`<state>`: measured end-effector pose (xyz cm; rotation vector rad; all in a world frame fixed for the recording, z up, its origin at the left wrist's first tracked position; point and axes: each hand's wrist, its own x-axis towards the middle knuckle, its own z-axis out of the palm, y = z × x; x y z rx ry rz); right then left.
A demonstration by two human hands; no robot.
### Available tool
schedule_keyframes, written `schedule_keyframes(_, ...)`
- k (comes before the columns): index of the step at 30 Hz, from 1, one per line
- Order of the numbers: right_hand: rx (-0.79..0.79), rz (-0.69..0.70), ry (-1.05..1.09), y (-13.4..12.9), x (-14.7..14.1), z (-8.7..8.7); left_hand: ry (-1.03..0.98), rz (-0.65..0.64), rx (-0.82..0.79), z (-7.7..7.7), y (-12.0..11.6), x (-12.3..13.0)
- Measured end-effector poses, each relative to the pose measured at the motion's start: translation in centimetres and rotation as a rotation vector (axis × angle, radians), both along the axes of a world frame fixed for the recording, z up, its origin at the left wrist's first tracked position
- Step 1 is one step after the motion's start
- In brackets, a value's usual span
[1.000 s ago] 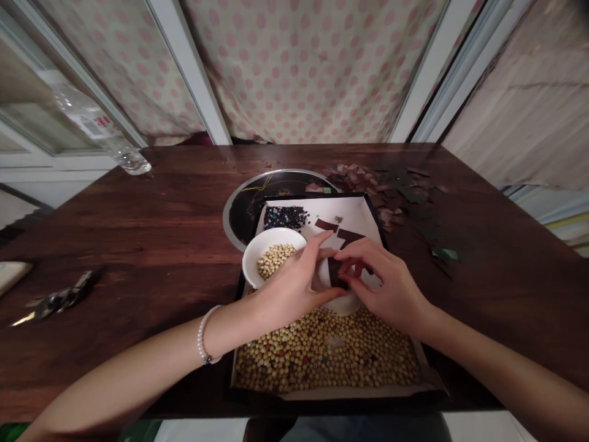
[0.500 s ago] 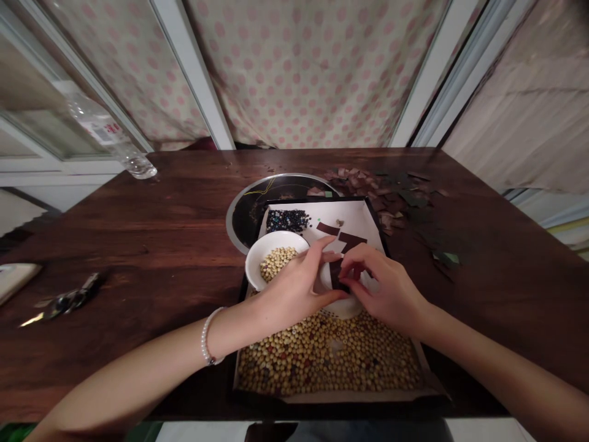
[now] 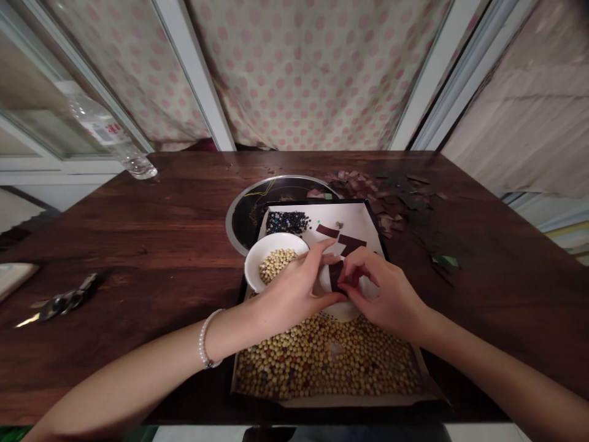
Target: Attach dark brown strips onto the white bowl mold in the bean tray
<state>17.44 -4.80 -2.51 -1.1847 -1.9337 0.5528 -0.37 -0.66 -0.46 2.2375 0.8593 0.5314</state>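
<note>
My left hand (image 3: 292, 294) and my right hand (image 3: 384, 291) meet over a tray lined with white paper (image 3: 354, 224). Between them is a white round piece (image 3: 363, 287), its material unclear, with a dark brown piece (image 3: 335, 276) on it. My right fingers pinch the dark piece, and my left fingers grip the white piece's edge. Near my left hand stands a white bowl (image 3: 276, 261) of soybeans. Two dark brown strips (image 3: 352, 244) lie just beyond my fingertips. A layer of soybeans (image 3: 326, 368) fills the tray's near part, below my hands.
A heap of dark beads (image 3: 288, 222) lies on the tray's paper. The tray rests on a dark wooden table (image 3: 138, 245), over a round black plate (image 3: 271, 199). Brown and green scraps (image 3: 381, 196) lie right of it. Metal pliers (image 3: 59, 304) and a plastic bottle (image 3: 110, 138) lie left.
My right fingers have closed in tighter on the dark piece, and my left fingers have come lower around the white piece. The whole view has shifted slightly.
</note>
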Motion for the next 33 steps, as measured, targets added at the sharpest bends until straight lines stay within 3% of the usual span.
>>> schedule_keyframes(13, -0.015, 0.020, -0.007, 0.18, 0.19, -0.12, 0.010, -0.004, -0.023, 0.03, 0.02, -0.04)
schedule_keyframes(17, 0.053, -0.013, -0.043, 0.33, 0.36, -0.19, 0.001, 0.002, -0.012, 0.01, 0.00, -0.02)
schedule_keyframes(27, -0.079, 0.016, 0.045, 0.52, 0.24, 0.00, 0.029, 0.011, 0.009, -0.03, 0.05, 0.01)
schedule_keyframes(33, -0.026, -0.006, -0.024, 0.38, 0.32, 0.08, 0.025, 0.007, 0.013, 0.02, 0.04, 0.05)
